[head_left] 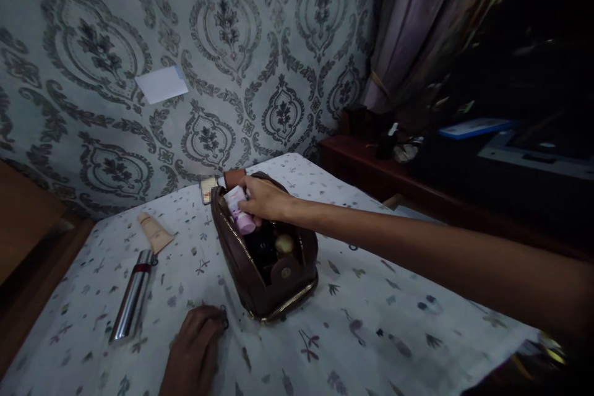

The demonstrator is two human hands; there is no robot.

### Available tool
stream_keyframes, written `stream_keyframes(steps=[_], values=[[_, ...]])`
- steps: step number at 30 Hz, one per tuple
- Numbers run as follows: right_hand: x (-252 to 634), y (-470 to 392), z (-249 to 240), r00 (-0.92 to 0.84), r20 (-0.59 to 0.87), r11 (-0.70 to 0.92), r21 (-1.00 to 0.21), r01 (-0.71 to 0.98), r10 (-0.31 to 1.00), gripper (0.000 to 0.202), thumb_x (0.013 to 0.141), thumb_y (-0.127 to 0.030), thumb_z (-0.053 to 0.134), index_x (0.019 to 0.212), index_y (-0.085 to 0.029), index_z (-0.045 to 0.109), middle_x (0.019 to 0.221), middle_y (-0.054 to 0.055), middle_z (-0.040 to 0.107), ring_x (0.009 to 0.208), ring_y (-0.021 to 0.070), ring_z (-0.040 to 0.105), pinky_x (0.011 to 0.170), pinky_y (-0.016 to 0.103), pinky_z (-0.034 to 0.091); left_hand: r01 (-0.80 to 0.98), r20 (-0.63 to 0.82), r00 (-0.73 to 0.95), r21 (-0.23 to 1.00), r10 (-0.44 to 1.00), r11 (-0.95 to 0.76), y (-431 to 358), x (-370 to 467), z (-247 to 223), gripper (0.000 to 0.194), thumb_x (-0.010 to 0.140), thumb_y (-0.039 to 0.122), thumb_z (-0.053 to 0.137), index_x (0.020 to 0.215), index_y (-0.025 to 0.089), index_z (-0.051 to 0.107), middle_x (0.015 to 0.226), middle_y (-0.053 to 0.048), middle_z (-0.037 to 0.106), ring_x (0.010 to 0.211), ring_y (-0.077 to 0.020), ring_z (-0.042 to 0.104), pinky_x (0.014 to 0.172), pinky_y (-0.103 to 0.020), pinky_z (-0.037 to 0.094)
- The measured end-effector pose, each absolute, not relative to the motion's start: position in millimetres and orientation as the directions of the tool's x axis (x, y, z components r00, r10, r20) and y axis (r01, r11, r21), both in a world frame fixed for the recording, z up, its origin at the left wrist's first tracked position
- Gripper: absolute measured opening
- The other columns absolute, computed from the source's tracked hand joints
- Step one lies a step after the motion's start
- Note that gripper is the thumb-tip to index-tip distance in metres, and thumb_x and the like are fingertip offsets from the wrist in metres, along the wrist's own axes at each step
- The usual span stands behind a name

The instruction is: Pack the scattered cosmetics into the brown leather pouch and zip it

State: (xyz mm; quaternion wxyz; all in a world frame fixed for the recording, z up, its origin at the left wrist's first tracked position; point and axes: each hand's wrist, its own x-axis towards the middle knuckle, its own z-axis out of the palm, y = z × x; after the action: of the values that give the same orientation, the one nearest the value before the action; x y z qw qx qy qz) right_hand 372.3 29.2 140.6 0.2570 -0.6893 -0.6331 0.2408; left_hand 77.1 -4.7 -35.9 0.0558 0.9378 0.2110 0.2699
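Observation:
An unzipped dark brown bag [236, 266] stands on the patterned white cloth. My right hand [265, 198] reaches over its far end, fingers closed round a small white and pink tube [240, 213] at the bag's opening. Inside the bag are dark items and a round gold-coloured object [284, 244]. On the cloth near the bag's front left corner rests my left hand [197, 340], knuckles up, beside a small dark ring-like object [224, 317]; what its fingers do underneath is hidden.
A beige tube [154, 232] and a shiny silver cylinder [132, 300] lie at the left. Behind the bag are a brown item [234, 177] and a small blurred card [208, 190]. A dark red wooden surface [362, 164] with objects runs along the right.

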Motion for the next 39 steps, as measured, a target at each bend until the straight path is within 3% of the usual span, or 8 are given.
stream_keyframes(steps=[5, 11, 15, 22, 31, 39], values=[[378.6, 26.7, 144.2, 0.133, 0.111, 0.0, -0.771, 0.637, 0.985, 0.033, 0.089, -0.017, 0.055, 0.122, -0.01, 0.055, 0.055, -0.004, 0.064, 0.053, 0.0145, 0.065, 0.057, 0.02, 0.047, 0.346, 0.476, 0.775, 0.23, 0.415, -0.91, -2.6, 76.9, -36.8, 0.023, 0.09, 0.01, 0.05, 0.103, 0.023, 0.062, 0.106, -0.008, 0.068, 0.101, -0.0202, 0.066, 0.085, -0.029, 0.057], [377.1, 25.3, 148.6, 0.096, 0.082, 0.02, -0.854, 0.52, 0.992, 0.013, 0.089, -0.011, 0.054, 0.099, -0.013, 0.061, 0.051, -0.006, 0.057, 0.043, 0.0102, 0.056, 0.047, 0.018, 0.04, 0.34, 0.482, 0.771, 0.24, 0.416, -0.909, -1.6, 78.8, -34.9, 0.025, 0.089, 0.007, 0.049, 0.104, 0.023, 0.062, 0.106, -0.007, 0.068, 0.101, -0.0193, 0.065, 0.086, -0.029, 0.056], [374.6, 25.3, 143.8, 0.107, 0.03, -0.022, -0.888, 0.46, 0.994, 0.01, 0.088, -0.007, 0.055, 0.095, -0.014, 0.059, 0.049, -0.008, 0.054, 0.04, 0.0083, 0.053, 0.04, 0.015, 0.035, 0.379, 0.462, 0.749, 0.288, 0.475, -0.879, -9.0, 83.6, -27.5, 0.026, 0.088, 0.005, 0.048, 0.102, 0.022, 0.062, 0.105, -0.008, 0.068, 0.099, -0.0198, 0.065, 0.084, -0.03, 0.056], [366.7, 20.4, 146.9, 0.137, -0.132, -0.172, -0.922, 0.347, 0.982, 0.021, 0.094, -0.008, 0.051, 0.115, -0.011, 0.054, 0.044, -0.009, 0.051, 0.036, 0.0077, 0.045, 0.033, 0.014, 0.028, 0.443, 0.459, 0.665, 0.393, 0.589, -0.806, -22.0, 92.5, -15.5, 0.027, 0.089, 0.002, 0.042, 0.092, 0.019, 0.062, 0.097, -0.009, 0.067, 0.091, -0.0206, 0.063, 0.077, -0.034, 0.055], [364.4, 22.1, 150.0, 0.193, -0.178, -0.213, -0.96, 0.183, 0.965, 0.025, 0.096, -0.007, 0.051, 0.12, -0.008, 0.051, 0.047, -0.01, 0.05, 0.036, 0.0066, 0.044, 0.034, 0.015, 0.03, 0.417, 0.483, 0.671, 0.381, 0.562, -0.825, -22.8, 88.2, -22.1, 0.024, 0.091, 0.002, 0.044, 0.095, 0.02, 0.058, 0.098, -0.007, 0.066, 0.092, -0.0187, 0.063, 0.078, -0.03, 0.054], [367.6, 20.6, 141.7, 0.119, -0.206, -0.236, -0.904, 0.357, 0.971, 0.027, 0.094, -0.007, 0.051, 0.121, -0.01, 0.05, 0.044, -0.01, 0.049, 0.038, 0.0089, 0.046, 0.035, 0.016, 0.03, 0.408, 0.504, 0.686, 0.33, 0.524, -0.851, -19.6, 87.3, -23.1, 0.024, 0.089, 0.002, 0.046, 0.097, 0.021, 0.059, 0.099, -0.007, 0.066, 0.094, -0.0184, 0.064, 0.08, -0.029, 0.055]])
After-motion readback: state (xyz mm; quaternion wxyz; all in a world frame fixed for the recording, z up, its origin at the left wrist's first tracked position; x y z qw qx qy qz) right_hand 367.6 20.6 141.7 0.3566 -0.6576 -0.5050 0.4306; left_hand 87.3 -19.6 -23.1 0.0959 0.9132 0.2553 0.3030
